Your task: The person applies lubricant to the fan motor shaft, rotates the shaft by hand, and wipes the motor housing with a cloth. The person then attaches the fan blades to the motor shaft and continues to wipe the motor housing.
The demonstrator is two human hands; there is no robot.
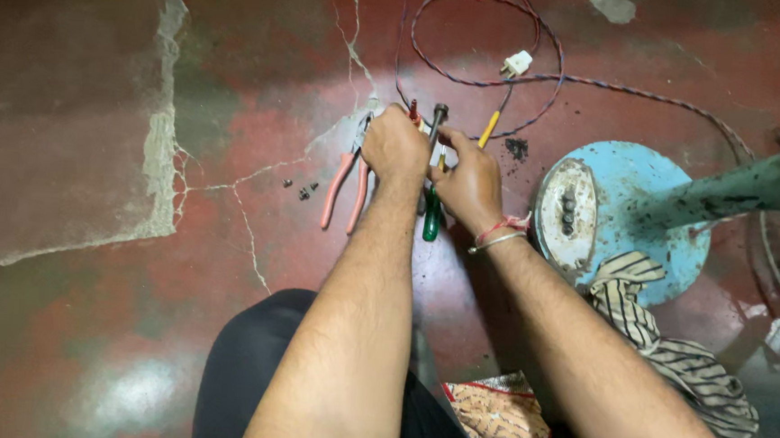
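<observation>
Both arms reach forward over a cracked red floor (263, 85). The left hand (395, 145) is clenched around a small part whose dark metal shaft (438, 119) sticks up from between the two fists, with a bit of red showing just beside the knuckles. The right hand (470, 182) is closed too, its fingers pinched on the same piece from the other side, so the two hands touch above the floor. The right wrist wears a red thread and a thin metal bangle (498, 242).

Under the hands lie tools: a pair of pliers with pink handles (341, 187) just left of the left hand, a green-handled screwdriver (430, 223) beneath the right hand, and a yellow-handled one (488, 128) beyond it. A few small dark screws (302, 189) sit on the floor, left of the pliers.

Further off, a twisted red and blue cable (471, 71) loops across the floor and ends in a white plug (515, 64). To the right lies a fan's round blue base (643, 207) (its grey underside plate faces the hands), with a striped cloth (670, 353) against it.
</observation>
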